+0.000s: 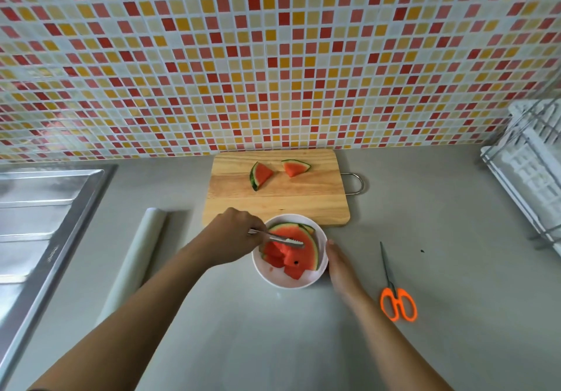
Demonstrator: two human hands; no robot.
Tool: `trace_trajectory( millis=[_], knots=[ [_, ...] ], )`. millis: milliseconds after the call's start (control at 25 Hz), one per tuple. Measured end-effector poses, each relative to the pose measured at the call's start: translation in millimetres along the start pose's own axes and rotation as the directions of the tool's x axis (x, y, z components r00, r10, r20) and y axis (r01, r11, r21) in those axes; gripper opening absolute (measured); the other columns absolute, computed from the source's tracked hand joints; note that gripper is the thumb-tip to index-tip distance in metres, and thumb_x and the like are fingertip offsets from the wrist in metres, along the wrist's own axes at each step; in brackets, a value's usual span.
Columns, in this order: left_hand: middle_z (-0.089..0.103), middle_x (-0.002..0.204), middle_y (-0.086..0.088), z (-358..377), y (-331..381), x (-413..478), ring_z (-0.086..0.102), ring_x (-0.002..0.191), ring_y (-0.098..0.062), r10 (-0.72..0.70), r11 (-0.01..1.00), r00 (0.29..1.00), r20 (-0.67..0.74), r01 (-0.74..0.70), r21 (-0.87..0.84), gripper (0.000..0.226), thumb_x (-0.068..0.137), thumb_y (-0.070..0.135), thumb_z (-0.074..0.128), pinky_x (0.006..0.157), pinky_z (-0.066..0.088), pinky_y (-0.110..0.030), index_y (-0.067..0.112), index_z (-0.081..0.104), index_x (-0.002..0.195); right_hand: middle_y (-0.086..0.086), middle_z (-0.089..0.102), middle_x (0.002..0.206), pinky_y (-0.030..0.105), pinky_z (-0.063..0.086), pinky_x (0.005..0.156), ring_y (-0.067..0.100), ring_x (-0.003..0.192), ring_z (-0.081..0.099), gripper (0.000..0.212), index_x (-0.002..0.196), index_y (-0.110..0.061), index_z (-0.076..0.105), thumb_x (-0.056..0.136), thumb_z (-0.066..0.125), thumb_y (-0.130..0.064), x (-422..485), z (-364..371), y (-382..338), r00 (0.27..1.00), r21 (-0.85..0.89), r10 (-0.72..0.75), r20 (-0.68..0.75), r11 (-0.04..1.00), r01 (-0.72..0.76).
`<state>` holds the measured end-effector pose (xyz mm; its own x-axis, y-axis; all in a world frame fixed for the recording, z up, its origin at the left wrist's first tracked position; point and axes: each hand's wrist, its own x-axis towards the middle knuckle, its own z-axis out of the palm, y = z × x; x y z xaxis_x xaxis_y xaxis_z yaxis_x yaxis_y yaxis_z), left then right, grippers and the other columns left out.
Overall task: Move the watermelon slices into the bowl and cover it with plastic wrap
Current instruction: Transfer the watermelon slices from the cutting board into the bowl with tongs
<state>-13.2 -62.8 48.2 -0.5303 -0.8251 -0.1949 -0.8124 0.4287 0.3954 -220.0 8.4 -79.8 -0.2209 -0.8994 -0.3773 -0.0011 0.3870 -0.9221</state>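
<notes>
A white bowl point(287, 280) stands on the grey counter in front of a wooden cutting board point(279, 202). Several watermelon slices point(293, 252) lie in the bowl. My left hand point(233, 233) grips metal tongs point(282, 240), whose tips reach over the slices in the bowl. My right hand point(340, 261) rests with straight fingers against the bowl's right side. Two watermelon slices lie on the board, one at the left point(260, 175) and one at the right point(295, 167). A roll of plastic wrap point(138, 257) lies on the counter to the left of the bowl.
Orange-handled scissors point(396, 295) lie on the counter right of the bowl. A steel sink point(42, 226) fills the left side. A white dish rack point(531, 172) stands at the right edge. A tiled wall rises behind the board.
</notes>
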Motion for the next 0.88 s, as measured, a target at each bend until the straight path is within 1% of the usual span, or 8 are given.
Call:
trace_trajectory(
  millis=[80, 160, 280, 360, 480, 640, 720, 880],
  knots=[
    [0.072, 0.100, 0.001, -3.2, 10.5, 7.8, 0.061, 0.093, -0.021, 0.048, 0.996, 0.999, -0.001, -0.048, 0.071, 0.027, 0.091, 0.034, 0.052, 0.079, 0.048, -0.033, 0.024, 0.070, 0.109, -0.010, 0.065, 0.097, 0.021, 0.042, 0.083, 0.003, 0.094, 0.057, 0.036, 0.091, -0.023, 0.064, 0.099, 0.031, -0.037, -1.3, -1.0, 1.7, 1.000, 0.016, 0.005, 0.023, 1.000, -0.006],
    [0.071, 0.097, -0.002, -2.4, 17.8, 10.9, 0.061, 0.090, -0.024, 0.082, 0.988, 0.997, -0.011, -0.080, 0.135, 0.027, 0.091, 0.033, 0.049, 0.074, 0.046, -0.032, 0.022, 0.069, 0.107, -0.002, 0.068, 0.106, 0.029, 0.044, 0.090, 0.010, 0.100, 0.060, 0.038, 0.097, -0.022, 0.065, 0.098, 0.032, -0.040, -2.1, -1.7, 2.6, 0.999, 0.018, 0.008, 0.045, 1.000, -0.009],
    [0.069, 0.095, -0.003, 3.2, 18.4, 6.0, 0.060, 0.087, -0.024, 0.064, 0.982, 0.997, -0.033, -0.057, 0.181, 0.027, 0.093, 0.034, 0.046, 0.072, 0.045, -0.032, 0.018, 0.067, 0.102, 0.000, 0.068, 0.106, 0.029, 0.045, 0.088, 0.013, 0.101, 0.060, 0.038, 0.098, -0.021, 0.065, 0.097, 0.033, -0.041, -1.7, -0.8, 2.4, 1.000, 0.024, 0.013, 0.024, 1.000, -0.013],
    [0.070, 0.094, -0.004, 7.5, 16.6, 2.0, 0.060, 0.088, -0.026, 0.016, 0.994, 0.999, -0.048, -0.011, 0.113, 0.028, 0.093, 0.035, 0.047, 0.074, 0.045, -0.033, 0.017, 0.068, 0.102, 0.000, 0.067, 0.106, 0.029, 0.044, 0.088, 0.013, 0.101, 0.059, 0.038, 0.098, -0.020, 0.065, 0.098, 0.032, -0.039, -1.1, -0.5, 3.4, 1.000, 0.023, 0.018, 0.012, 1.000, -0.018],
    [0.072, 0.093, -0.004, 13.3, 14.1, 0.3, 0.060, 0.088, -0.025, -0.069, 0.998, 0.995, -0.066, 0.069, -0.003, 0.025, 0.091, 0.034, 0.053, 0.071, 0.041, -0.030, 0.021, 0.071, 0.104, -0.003, 0.066, 0.100, 0.030, 0.043, 0.086, 0.011, 0.096, 0.057, 0.036, 0.091, -0.022, 0.063, 0.098, 0.032, -0.039, 0.0, 1.3, 3.0, 0.999, 0.021, 0.051, -0.012, 0.998, -0.051],
    [0.072, 0.094, -0.003, 15.8, 10.6, 3.6, 0.060, 0.086, -0.022, -0.151, 0.982, 0.988, -0.033, 0.146, -0.118, 0.022, 0.089, 0.030, 0.057, 0.073, 0.046, -0.030, 0.022, 0.072, 0.103, -0.001, 0.065, 0.097, 0.035, 0.042, 0.090, 0.013, 0.095, 0.057, 0.037, 0.086, -0.023, 0.062, 0.098, 0.030, -0.039, 2.9, 2.1, 3.9, 0.998, 0.003, 0.059, -0.017, 0.998, -0.059],
    [0.072, 0.098, -0.002, 7.9, 5.8, 7.0, 0.060, 0.090, -0.020, -0.144, 0.983, 0.989, 0.015, 0.145, -0.109, 0.022, 0.089, 0.030, 0.058, 0.078, 0.048, -0.031, 0.022, 0.072, 0.104, -0.004, 0.065, 0.096, 0.032, 0.043, 0.087, 0.010, 0.093, 0.057, 0.037, 0.087, -0.024, 0.063, 0.098, 0.031, -0.039, 2.2, 1.4, 3.9, 0.998, 0.004, 0.058, -0.010, 0.998, -0.058],
    [0.071, 0.105, 0.002, -22.1, 3.7, 20.3, 0.059, 0.094, -0.013, -0.059, 0.998, 0.988, 0.146, 0.059, -0.001, 0.022, 0.089, 0.029, 0.058, 0.083, 0.047, -0.027, 0.018, 0.073, 0.101, -0.010, 0.060, 0.080, 0.020, 0.042, 0.070, 0.006, 0.080, 0.053, 0.029, 0.078, -0.025, 0.057, 0.097, 0.036, -0.027, 1.6, 2.4, -3.2, 0.998, 0.026, 0.048, -0.033, 0.999, -0.047]
  ],
)
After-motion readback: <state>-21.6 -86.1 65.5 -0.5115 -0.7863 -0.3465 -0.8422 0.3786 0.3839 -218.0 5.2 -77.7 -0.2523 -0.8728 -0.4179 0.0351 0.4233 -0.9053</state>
